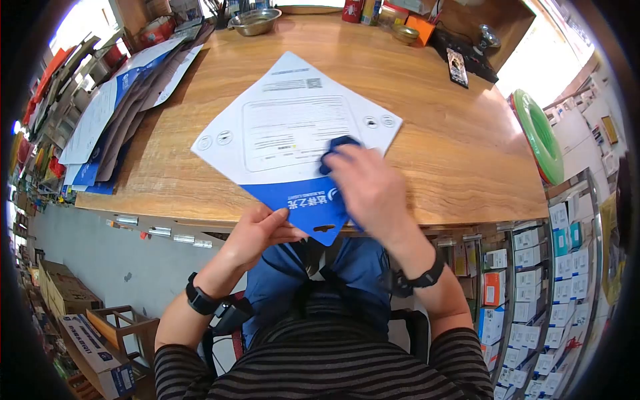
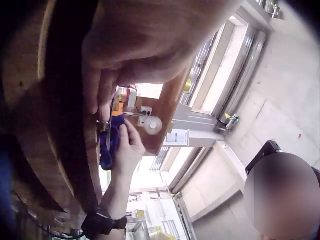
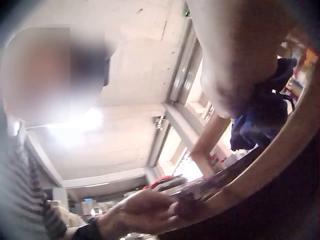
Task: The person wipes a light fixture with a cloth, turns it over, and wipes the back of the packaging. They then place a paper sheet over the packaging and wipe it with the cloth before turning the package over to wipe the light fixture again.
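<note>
A white and blue mailer bag point(image 1: 293, 127) lies flat on the wooden table point(image 1: 433, 153), its blue flap point(image 1: 308, 208) hanging over the near edge. My left hand point(image 1: 263, 230) pinches the flap's edge from below the table edge. My right hand point(image 1: 367, 187) rests on the bag and grips a dark blue soft item point(image 1: 340, 148) against it. In the left wrist view the left hand point(image 2: 130, 45) fills the top, with the right hand point(image 2: 127, 150) and the blue item point(image 2: 112, 145) beyond. The right wrist view shows the blue item point(image 3: 260, 120) under the right hand point(image 3: 240, 60).
A stack of similar mailer bags point(image 1: 127, 100) covers the table's left side. A metal bowl point(image 1: 255, 21) stands at the back, and a phone point(image 1: 457, 67) lies at the back right. A green roll point(image 1: 540, 133) and shelves of boxes point(image 1: 533, 280) stand to the right. Cardboard boxes point(image 1: 87, 340) sit on the floor.
</note>
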`<state>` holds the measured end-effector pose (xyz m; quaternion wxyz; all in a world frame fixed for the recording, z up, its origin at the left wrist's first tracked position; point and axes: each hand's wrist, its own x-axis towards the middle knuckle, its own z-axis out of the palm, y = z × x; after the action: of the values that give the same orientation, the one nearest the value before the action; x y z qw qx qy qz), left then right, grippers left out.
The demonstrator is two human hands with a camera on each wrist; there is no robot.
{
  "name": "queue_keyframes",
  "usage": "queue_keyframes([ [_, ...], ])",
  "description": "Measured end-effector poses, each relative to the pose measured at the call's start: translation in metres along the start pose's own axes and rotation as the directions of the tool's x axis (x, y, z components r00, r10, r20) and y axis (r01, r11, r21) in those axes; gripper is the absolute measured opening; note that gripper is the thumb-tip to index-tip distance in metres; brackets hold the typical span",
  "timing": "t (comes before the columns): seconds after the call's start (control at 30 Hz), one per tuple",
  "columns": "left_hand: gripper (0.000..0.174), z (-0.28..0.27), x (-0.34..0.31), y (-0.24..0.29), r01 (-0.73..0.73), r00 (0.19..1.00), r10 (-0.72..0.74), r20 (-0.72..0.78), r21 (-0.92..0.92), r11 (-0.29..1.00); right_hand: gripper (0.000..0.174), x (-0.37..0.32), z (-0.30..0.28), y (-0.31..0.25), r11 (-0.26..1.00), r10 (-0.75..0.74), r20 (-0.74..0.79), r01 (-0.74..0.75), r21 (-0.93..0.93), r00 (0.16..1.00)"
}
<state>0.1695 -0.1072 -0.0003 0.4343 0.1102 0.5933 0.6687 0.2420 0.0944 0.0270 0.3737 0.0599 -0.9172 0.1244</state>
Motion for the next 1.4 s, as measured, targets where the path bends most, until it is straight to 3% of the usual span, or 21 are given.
queue_keyframes([
  [0.03,0.028,0.001,0.004,-0.003,0.018,1.0,-0.018,0.016,0.005,1.0,0.025,-0.003,0.011,-0.012,0.994,-0.108,0.015,0.107,0.03,0.994],
  [0.07,0.027,0.004,0.007,-0.005,0.037,0.999,-0.037,0.035,0.014,0.999,0.03,-0.003,0.013,-0.025,0.983,-0.182,0.16,0.179,0.03,0.97],
  [0.13,0.027,0.008,0.006,-0.008,-0.032,0.999,0.032,0.013,-0.03,0.999,0.03,-0.003,0.025,-0.039,0.989,-0.143,0.222,0.15,-0.01,0.964],
  [0.27,0.03,0.003,0.005,-0.01,-0.015,0.998,0.016,0.064,-0.018,1.0,0.025,0.002,0.023,0.02,0.95,0.118,0.207,-0.05,-0.308,0.971],
  [0.37,0.03,0.005,0.006,-0.01,-0.013,0.998,0.012,0.064,0.014,1.0,0.023,-0.006,0.008,0.086,0.887,0.294,0.146,-0.213,-0.409,0.944],
  [0.47,0.029,0.01,0.004,-0.007,0.001,1.0,0.0,0.028,-0.036,0.999,0.022,-0.02,0.0,0.112,0.816,0.388,0.095,-0.294,-0.498,0.917],
  [0.57,0.027,0.014,0.003,-0.007,-0.007,1.0,0.007,-0.002,-0.129,0.992,0.024,-0.02,0.0,0.095,0.874,0.263,0.062,-0.211,-0.437,0.963],
  [0.67,0.025,0.017,0.008,-0.008,-0.017,1.0,0.015,-0.016,-0.126,0.992,0.022,-0.018,0.003,0.032,0.999,-0.038,0.105,0.039,-0.001,0.994],
  [0.7,0.023,0.013,0.009,-0.01,-0.021,0.999,0.017,-0.033,-0.124,0.992,0.025,-0.018,0.005,0.004,0.987,-0.142,0.192,0.153,-0.044,0.971],
  [0.73,0.022,0.012,0.009,-0.012,-0.025,0.999,0.019,-0.05,-0.122,0.992,0.027,-0.023,0.008,-0.013,0.962,-0.254,0.179,0.267,-0.053,0.951],
  [0.77,0.02,0.017,0.005,-0.007,-0.047,0.993,0.038,-0.113,-0.082,0.996,0.027,-0.027,0.014,-0.023,0.96,-0.266,0.147,0.276,-0.05,0.953],
  [0.87,0.02,0.014,0.008,-0.014,-0.059,0.994,0.053,-0.1,-0.055,0.997,0.029,-0.023,0.013,-0.006,0.994,-0.099,0.152,0.104,-0.027,0.983],
  [0.93,0.02,0.014,0.008,-0.013,-0.065,0.993,0.059,-0.099,-0.058,0.996,0.029,-0.013,0.012,0.021,0.981,0.074,0.277,-0.02,-0.194,0.958],
  [1.0,0.02,0.016,0.007,-0.012,-0.073,0.993,0.068,-0.092,-0.055,0.996,0.022,-0.008,0.019,0.066,0.973,0.111,0.151,-0.076,-0.217,0.982],
  [1.07,0.022,0.018,0.006,-0.009,-0.098,0.987,0.093,-0.128,-0.035,0.995,0.022,-0.006,0.021,0.106,0.954,0.216,0.118,-0.184,-0.236,0.969],
  [1.13,0.023,0.011,0.002,-0.002,-0.097,0.99,0.095,-0.101,-0.011,0.995,0.025,-0.008,0.014,0.129,0.904,0.362,0.186,-0.295,-0.31,0.914],
  [1.3,0.027,-0.017,-0.004,0.005,-0.021,0.999,0.023,-0.03,0.057,0.998,0.028,-0.019,0.01,0.139,0.9,0.33,0.169,-0.256,-0.352,0.929],
  [1.4,0.036,-0.024,-0.01,0.015,-0.113,0.988,0.117,-0.101,0.044,0.993,0.029,-0.02,0.012,0.131,0.881,0.316,0.145,-0.233,-0.413,0.938],
])
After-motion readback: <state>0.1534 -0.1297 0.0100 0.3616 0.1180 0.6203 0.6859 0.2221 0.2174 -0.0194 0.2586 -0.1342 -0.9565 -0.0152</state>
